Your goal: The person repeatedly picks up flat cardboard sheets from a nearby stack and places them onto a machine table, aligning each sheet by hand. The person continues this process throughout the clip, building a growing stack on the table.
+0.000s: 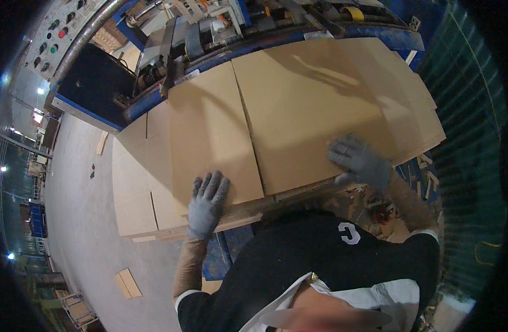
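Observation:
A stack of flat brown cardboard sheets (309, 113) lies in front of me, with slots cut in from its edges. My left hand (205, 206), in a grey glove, rests on the near edge of the top sheet's left part, its fingers stretched out. On the same stack, farther right, my right hand (361, 161) lies palm down in a matching glove, fingers extended over the near right part. Neither hand grips anything. The lower sheets stick out to the left and right of the upper ones.
A blue machine (209, 36) with metal bars and rollers borders the stack's far side. Its control panel (55, 36) stands far left. Green corrugated sheeting (467, 122) rises at the right. Cardboard scraps (356, 206) litter the area below the stack; a cardboard piece (128, 283) lies on the floor.

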Action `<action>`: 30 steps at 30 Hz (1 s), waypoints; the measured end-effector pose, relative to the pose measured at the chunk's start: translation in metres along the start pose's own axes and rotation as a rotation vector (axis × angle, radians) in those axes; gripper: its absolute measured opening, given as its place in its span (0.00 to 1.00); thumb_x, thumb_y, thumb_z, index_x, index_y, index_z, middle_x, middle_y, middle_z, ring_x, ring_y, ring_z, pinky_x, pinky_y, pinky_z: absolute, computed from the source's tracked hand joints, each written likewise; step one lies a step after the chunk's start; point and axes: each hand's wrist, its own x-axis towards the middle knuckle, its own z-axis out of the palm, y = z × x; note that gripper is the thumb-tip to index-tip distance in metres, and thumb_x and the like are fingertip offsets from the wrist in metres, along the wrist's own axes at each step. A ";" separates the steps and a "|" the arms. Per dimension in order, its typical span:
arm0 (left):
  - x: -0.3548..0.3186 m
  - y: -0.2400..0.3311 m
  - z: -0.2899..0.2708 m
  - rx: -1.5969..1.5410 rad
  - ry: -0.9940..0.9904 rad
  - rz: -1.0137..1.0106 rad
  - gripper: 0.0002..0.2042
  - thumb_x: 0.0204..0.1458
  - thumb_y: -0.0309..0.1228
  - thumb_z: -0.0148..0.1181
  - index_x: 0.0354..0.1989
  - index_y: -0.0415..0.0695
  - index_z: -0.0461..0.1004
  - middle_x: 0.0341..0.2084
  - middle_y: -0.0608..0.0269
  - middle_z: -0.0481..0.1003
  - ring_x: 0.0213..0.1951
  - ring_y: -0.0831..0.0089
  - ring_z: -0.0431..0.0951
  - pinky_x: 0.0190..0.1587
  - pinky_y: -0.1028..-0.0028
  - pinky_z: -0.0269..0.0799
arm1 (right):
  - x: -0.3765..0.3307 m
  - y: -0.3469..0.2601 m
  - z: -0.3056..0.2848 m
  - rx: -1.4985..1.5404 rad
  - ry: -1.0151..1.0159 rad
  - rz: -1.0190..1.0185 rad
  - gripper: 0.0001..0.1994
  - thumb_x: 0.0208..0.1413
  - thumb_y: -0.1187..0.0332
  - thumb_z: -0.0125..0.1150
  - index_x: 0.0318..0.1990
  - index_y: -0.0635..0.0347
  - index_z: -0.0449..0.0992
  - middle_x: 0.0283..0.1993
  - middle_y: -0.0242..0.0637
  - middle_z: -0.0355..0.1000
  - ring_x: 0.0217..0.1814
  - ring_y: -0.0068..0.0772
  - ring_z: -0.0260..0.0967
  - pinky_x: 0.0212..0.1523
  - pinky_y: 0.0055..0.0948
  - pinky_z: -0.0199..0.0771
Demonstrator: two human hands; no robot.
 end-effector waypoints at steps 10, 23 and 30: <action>0.101 -0.061 0.030 -0.042 0.374 0.104 0.24 0.51 0.30 0.53 0.59 0.47 0.65 0.58 0.52 0.66 0.60 0.54 0.65 0.63 0.51 0.55 | 0.067 0.109 0.014 0.074 -0.093 0.280 0.41 0.43 0.34 0.57 0.58 0.56 0.68 0.64 0.44 0.62 0.66 0.50 0.56 0.66 0.45 0.53; 0.151 -0.099 0.039 -0.223 0.585 -0.346 0.35 0.43 0.38 0.68 0.59 0.37 0.61 0.61 0.44 0.61 0.63 0.49 0.59 0.64 0.60 0.55 | 0.093 0.124 0.032 -0.043 0.189 0.612 0.28 0.52 0.54 0.61 0.57 0.58 0.67 0.63 0.45 0.62 0.62 0.49 0.61 0.61 0.42 0.61; -0.088 -0.148 0.032 0.002 0.714 -1.857 0.45 0.49 0.63 0.52 0.57 0.25 0.62 0.49 0.32 0.70 0.51 0.42 0.71 0.56 0.60 0.67 | -0.134 0.105 0.025 -0.550 0.504 1.239 0.27 0.54 0.54 0.59 0.56 0.61 0.67 0.56 0.52 0.66 0.58 0.56 0.62 0.61 0.44 0.63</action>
